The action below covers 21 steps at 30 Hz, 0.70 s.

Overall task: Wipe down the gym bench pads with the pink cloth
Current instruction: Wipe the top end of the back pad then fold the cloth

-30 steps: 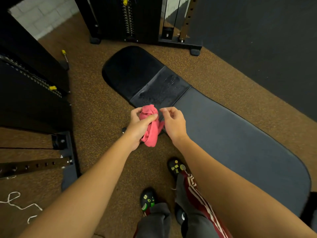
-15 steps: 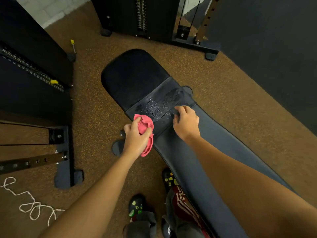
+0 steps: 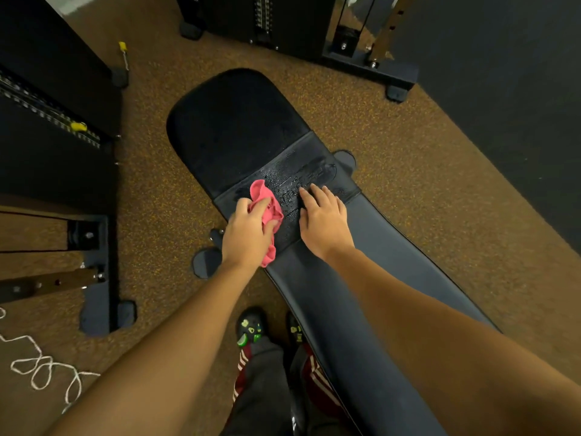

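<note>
Head view:
- The left hand [image 3: 248,234], at the centre of the frame, curls its fingers around a crumpled pink cloth [image 3: 266,204] and grips it.
- The cloth lies against the left part of a glossy, wet-looking black strip [image 3: 309,171] that runs across the middle of the gym bench.
- The right hand [image 3: 323,221] lies just right of the cloth, palm down and open, with straight fingers resting on the same strip.
- Above the strip sits a short, rounded black pad [image 3: 235,127]; below it, a long dark-grey vinyl pad [image 3: 361,294] runs toward the lower right of the frame.
- The pads stand over a brown speckled floor [image 3: 408,184].
- Black weight-machine frames fill the top [image 3: 283,20] and the left edge [image 3: 47,121].
- A loose white cord [image 3: 41,369] lies at the lower left.
- Black shoes with green marks [image 3: 250,330] show at the bottom centre.
</note>
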Available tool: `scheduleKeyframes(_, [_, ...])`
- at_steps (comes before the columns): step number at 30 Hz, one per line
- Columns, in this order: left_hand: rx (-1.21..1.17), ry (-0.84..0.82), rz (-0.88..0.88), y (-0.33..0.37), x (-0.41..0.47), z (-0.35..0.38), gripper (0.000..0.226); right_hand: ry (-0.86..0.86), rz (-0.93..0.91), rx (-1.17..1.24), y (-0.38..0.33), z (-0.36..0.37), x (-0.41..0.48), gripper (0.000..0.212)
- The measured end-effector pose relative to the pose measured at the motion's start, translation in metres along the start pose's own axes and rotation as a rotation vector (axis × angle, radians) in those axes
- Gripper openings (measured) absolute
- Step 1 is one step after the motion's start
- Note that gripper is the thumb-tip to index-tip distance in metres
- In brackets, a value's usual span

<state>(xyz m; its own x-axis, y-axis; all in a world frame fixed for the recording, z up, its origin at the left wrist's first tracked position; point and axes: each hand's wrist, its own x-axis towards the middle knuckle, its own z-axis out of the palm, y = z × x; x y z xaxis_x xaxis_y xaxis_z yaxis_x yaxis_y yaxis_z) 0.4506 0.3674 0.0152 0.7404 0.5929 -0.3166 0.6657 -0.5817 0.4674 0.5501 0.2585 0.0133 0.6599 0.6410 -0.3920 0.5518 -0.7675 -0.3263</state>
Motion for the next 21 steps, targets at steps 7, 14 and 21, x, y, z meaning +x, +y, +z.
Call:
scheduleKeyframes(7, [0.017, -0.016, 0.035, 0.002, -0.015, 0.013, 0.047, -0.013, 0.037, -0.016, 0.000, 0.012, 0.003, 0.049])
scheduleKeyframes(14, [0.033, -0.046, 0.109, -0.005, -0.041, 0.020, 0.044, -0.042, 0.034, -0.040, -0.001, 0.012, 0.000, 0.050])
scheduleKeyframes(21, [0.032, 0.049, -0.030, -0.017, 0.009, 0.001, 0.043, -0.043, 0.013, -0.050, 0.000, 0.013, -0.001, 0.051])
